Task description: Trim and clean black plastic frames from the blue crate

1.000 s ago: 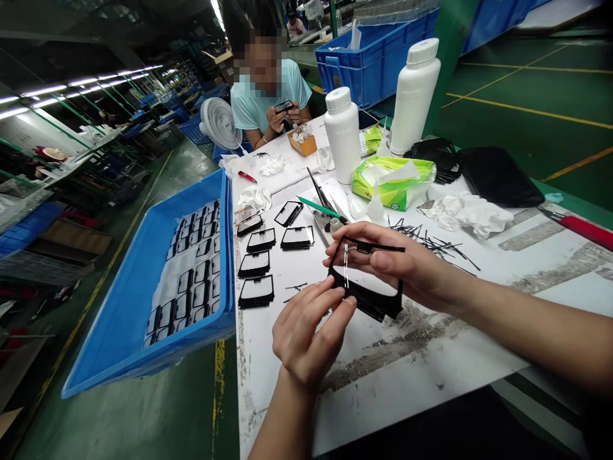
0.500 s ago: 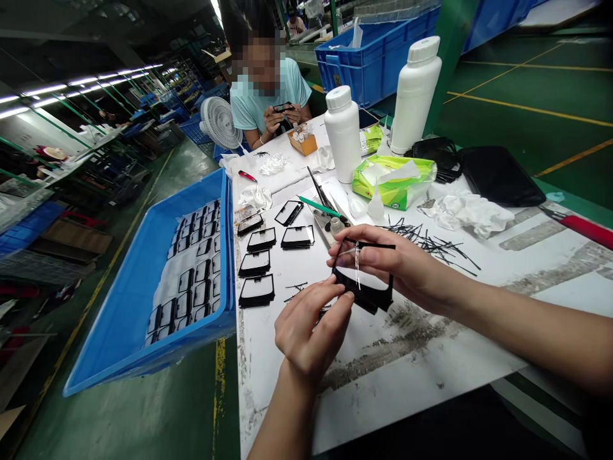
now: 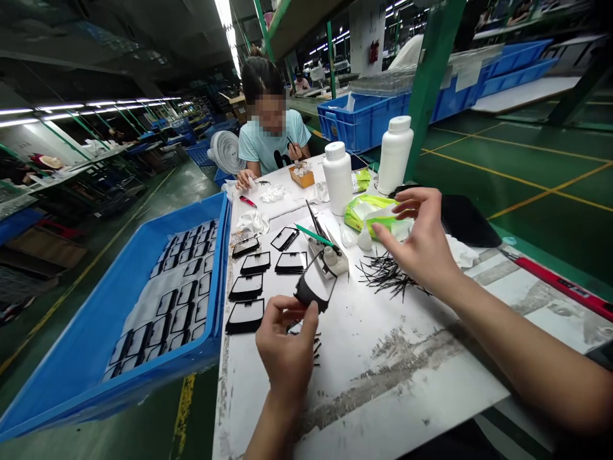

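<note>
A rough, scuffed white work sheet (image 3: 383, 383) carries a rectangular black plastic frame (image 3: 306, 291) with a glossy pale pane. Beyond the sheet stands a smooth, matt white plastic bottle (image 3: 338, 177); left of it sits a glossy blue plastic crate (image 3: 115, 399).

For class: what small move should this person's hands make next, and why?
Probably bring the right hand over to the black frame: only the left hand holds it, tilted above the table, while the right hand is open by the tissue pack, apparently holding nothing.
</note>
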Action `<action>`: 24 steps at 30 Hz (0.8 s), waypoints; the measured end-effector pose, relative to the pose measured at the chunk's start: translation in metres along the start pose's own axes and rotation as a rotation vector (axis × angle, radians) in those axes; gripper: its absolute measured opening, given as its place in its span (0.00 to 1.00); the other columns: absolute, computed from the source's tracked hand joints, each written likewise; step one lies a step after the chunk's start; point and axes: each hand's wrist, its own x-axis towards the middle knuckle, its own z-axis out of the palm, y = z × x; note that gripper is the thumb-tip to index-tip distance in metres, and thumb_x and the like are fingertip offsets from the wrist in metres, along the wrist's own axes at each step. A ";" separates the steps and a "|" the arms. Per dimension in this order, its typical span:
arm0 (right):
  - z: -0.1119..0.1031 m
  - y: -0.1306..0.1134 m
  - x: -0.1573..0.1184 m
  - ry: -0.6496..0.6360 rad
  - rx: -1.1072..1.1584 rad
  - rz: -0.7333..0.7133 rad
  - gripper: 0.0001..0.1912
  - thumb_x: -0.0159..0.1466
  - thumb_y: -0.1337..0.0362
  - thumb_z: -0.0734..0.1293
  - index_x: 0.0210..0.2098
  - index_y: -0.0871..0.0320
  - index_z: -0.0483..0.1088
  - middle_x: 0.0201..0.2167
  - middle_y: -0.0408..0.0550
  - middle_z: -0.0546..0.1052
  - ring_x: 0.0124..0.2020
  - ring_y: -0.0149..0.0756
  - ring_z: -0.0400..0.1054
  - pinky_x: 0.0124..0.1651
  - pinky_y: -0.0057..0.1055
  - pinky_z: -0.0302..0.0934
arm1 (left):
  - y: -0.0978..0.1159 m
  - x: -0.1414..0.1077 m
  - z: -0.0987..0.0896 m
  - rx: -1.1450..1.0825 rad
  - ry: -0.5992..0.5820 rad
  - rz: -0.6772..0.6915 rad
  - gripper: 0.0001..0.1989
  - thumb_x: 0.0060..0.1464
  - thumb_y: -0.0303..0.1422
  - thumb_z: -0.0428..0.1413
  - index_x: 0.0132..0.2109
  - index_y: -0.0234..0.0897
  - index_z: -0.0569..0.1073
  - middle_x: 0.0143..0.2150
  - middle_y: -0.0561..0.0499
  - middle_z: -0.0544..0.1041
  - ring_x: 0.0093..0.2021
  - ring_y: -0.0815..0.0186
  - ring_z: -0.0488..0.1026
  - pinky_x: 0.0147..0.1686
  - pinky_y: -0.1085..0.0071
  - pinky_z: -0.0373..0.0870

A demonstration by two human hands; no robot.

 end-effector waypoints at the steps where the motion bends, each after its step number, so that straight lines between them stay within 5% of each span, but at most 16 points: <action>1: 0.000 0.009 0.006 0.025 -0.062 -0.003 0.24 0.59 0.56 0.66 0.48 0.60 0.53 0.48 0.56 0.62 0.42 0.37 0.63 0.45 0.37 0.62 | 0.002 0.000 0.001 -0.071 -0.029 -0.187 0.10 0.46 0.31 0.61 0.30 0.35 0.65 0.26 0.56 0.68 0.25 0.73 0.69 0.26 0.77 0.67; 3: 0.004 0.028 0.012 -0.104 -0.095 0.083 0.22 0.59 0.55 0.64 0.47 0.60 0.54 0.42 0.54 0.67 0.37 0.36 0.66 0.39 0.35 0.63 | 0.005 0.000 0.004 -0.195 -0.135 -0.461 0.12 0.44 0.33 0.61 0.30 0.35 0.64 0.25 0.57 0.67 0.24 0.73 0.69 0.26 0.77 0.65; 5: 0.014 0.044 0.011 -0.259 -0.157 0.135 0.19 0.60 0.55 0.63 0.45 0.60 0.57 0.41 0.53 0.69 0.38 0.39 0.67 0.39 0.36 0.63 | 0.005 0.000 0.006 -0.305 -0.252 -0.597 0.12 0.43 0.32 0.60 0.30 0.34 0.64 0.24 0.57 0.66 0.23 0.74 0.66 0.27 0.77 0.64; 12: 0.046 0.067 -0.003 -0.401 -0.272 0.143 0.14 0.62 0.60 0.60 0.45 0.61 0.59 0.35 0.55 0.71 0.38 0.48 0.66 0.40 0.41 0.59 | 0.000 -0.007 0.013 -0.447 -0.454 -0.725 0.10 0.42 0.30 0.59 0.29 0.33 0.64 0.22 0.56 0.67 0.20 0.75 0.64 0.24 0.77 0.62; 14: 0.043 0.061 -0.001 -0.368 -0.197 0.155 0.14 0.64 0.58 0.58 0.44 0.60 0.57 0.33 0.52 0.71 0.35 0.44 0.66 0.38 0.38 0.60 | 0.000 -0.009 0.014 -0.461 -0.475 -0.735 0.09 0.42 0.29 0.59 0.29 0.33 0.64 0.22 0.56 0.67 0.20 0.75 0.63 0.24 0.77 0.62; 17: 0.028 0.038 0.002 -0.290 0.245 0.207 0.18 0.63 0.54 0.62 0.46 0.56 0.52 0.35 0.49 0.71 0.31 0.34 0.66 0.33 0.30 0.61 | 0.000 -0.010 0.015 -0.474 -0.488 -0.761 0.09 0.41 0.28 0.58 0.30 0.33 0.64 0.21 0.56 0.67 0.20 0.75 0.63 0.23 0.77 0.63; 19: 0.017 0.015 0.001 -0.254 0.549 0.238 0.19 0.61 0.54 0.65 0.45 0.56 0.55 0.34 0.46 0.71 0.28 0.29 0.63 0.28 0.25 0.57 | 0.001 -0.010 0.016 -0.479 -0.504 -0.775 0.09 0.41 0.28 0.58 0.30 0.33 0.65 0.21 0.56 0.67 0.19 0.75 0.62 0.22 0.77 0.63; 24: 0.006 -0.029 -0.017 -0.283 0.873 0.277 0.12 0.59 0.60 0.69 0.39 0.55 0.62 0.22 0.39 0.60 0.19 0.22 0.50 0.19 0.20 0.45 | 0.001 -0.012 0.017 -0.503 -0.525 -0.811 0.09 0.41 0.27 0.58 0.30 0.32 0.64 0.22 0.55 0.67 0.20 0.75 0.63 0.22 0.77 0.63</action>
